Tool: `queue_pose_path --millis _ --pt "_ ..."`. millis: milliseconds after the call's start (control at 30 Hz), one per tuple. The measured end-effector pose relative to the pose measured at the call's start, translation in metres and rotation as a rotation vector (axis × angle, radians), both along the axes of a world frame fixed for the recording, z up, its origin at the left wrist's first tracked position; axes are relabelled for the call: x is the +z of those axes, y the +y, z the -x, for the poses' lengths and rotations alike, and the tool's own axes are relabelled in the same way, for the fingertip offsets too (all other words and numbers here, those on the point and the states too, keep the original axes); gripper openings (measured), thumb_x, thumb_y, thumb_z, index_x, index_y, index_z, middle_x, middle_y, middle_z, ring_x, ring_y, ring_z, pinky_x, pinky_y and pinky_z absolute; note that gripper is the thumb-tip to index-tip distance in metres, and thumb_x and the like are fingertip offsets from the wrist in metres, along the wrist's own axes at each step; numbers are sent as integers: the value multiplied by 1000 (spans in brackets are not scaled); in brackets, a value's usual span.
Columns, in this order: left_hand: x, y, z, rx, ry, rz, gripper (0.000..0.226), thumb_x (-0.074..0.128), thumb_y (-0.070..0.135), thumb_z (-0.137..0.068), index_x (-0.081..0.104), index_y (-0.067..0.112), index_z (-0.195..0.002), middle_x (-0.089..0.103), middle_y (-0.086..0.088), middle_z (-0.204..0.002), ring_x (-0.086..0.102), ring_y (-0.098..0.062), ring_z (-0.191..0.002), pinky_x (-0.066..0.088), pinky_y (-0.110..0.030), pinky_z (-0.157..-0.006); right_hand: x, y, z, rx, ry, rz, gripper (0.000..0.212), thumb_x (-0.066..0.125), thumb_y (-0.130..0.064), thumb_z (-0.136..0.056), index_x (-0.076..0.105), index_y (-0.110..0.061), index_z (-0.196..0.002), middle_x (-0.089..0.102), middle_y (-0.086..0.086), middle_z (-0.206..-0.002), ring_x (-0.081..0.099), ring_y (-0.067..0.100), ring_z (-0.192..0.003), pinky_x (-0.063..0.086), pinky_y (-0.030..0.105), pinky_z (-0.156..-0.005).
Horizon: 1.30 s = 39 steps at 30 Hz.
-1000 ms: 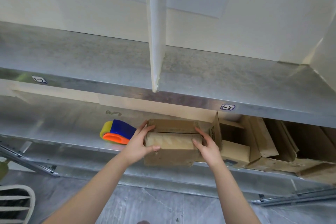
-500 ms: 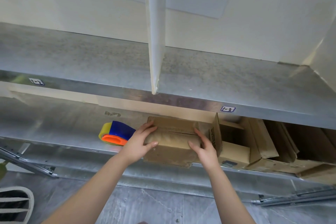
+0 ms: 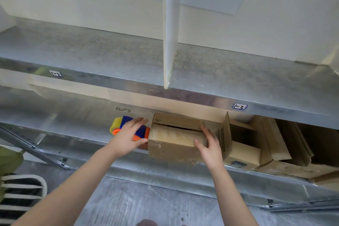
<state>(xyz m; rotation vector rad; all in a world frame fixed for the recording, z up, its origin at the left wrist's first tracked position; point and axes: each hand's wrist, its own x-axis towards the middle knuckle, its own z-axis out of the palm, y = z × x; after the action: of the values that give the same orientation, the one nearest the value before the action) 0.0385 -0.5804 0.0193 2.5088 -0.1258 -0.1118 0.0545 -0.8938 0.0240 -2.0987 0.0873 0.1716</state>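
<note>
Covering most of tape dispenser (image 3: 117, 125): left hand (image 3: 128, 138).

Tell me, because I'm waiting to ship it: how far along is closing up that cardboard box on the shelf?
Done: the cardboard box has its top flaps folded down, a slit showing between them. In hand: the right hand presses the flaps flat while the left hand touches the tape dispenser beside it. Left: no tape crosses the seam, so taping it shut likely remains.
</note>
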Motion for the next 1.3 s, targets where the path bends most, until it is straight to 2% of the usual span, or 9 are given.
queue_pose_path --millis 100,233,400,533,600,667,800,967,1300 --pt "4 29 -3 -20 19 -167 87 38 71 -72 35 26 -147 32 2 -154 27 -19 -141 22 -33 -114 1 6 1 21 11 25 52 60 -31 -95 42 -37 -143 24 -2 -158 25 20 -145 22 31 -112" --pt "0 58 -11 -49 23 -388 80 54 60 -79 36 22 -148 35 -4 -153 30 -27 -140 30 -42 -113 -1 7 -1 10 12 39 48 57 -30 -97 44 -36 -143 25 -3 -158 26 20 -144 24 31 -111" --pt "-11 63 -30 -142 9 -527 75 67 52 -81 42 20 -145 36 -7 -152 32 -32 -140 22 -44 -115 -3 13 1 -20 9 49 47 53 -31 -99 42 -36 -144 22 -5 -159 26 19 -144 23 26 -108" --pt "-22 61 -41 -165 -11 -499 73 76 40 -76 49 15 -139 44 -12 -146 45 -35 -130 35 -46 -108 -5 16 4 -36 16 39 47 50 -35 -99 40 -39 -145 20 -6 -160 24 16 -145 21 24 -105" --pt "-28 63 -45 -181 -22 -498 72 84 36 -66 57 15 -130 57 -13 -129 60 -38 -108 49 -49 -88 -7 17 3 -38 19 37 48 50 -35 -99 37 -40 -145 18 -6 -160 23 16 -145 21 25 -106" --pt "-30 64 -49 -195 -17 -510 72 88 34 -60 62 17 -125 62 -11 -113 65 -37 -88 52 -47 -70 -8 19 2 -37 21 32 49 49 -36 -99 35 -41 -146 17 -5 -160 21 16 -146 20 25 -106" --pt "-18 66 -58 -242 70 -514 73 71 43 -79 39 27 -143 47 0 -131 50 -27 -112 41 -36 -89 -8 22 1 -71 23 13 48 51 -33 -99 38 -41 -145 21 -4 -159 23 15 -145 21 26 -106" --pt "-13 67 -59 -224 170 -429 59 67 43 -81 41 30 -133 54 -3 -114 47 -20 -101 40 -30 -78 -8 25 5 -82 4 -16 47 50 -34 -100 38 -41 -145 23 -5 -159 20 10 -145 19 24 -107" --pt "-12 68 -39 -230 94 -451 61 64 42 -85 38 26 -138 51 -6 -120 46 -24 -111 45 -31 -82 -12 23 4 -90 13 -33 48 49 -33 -100 38 -41 -146 27 -5 -158 23 14 -145 19 26 -107"
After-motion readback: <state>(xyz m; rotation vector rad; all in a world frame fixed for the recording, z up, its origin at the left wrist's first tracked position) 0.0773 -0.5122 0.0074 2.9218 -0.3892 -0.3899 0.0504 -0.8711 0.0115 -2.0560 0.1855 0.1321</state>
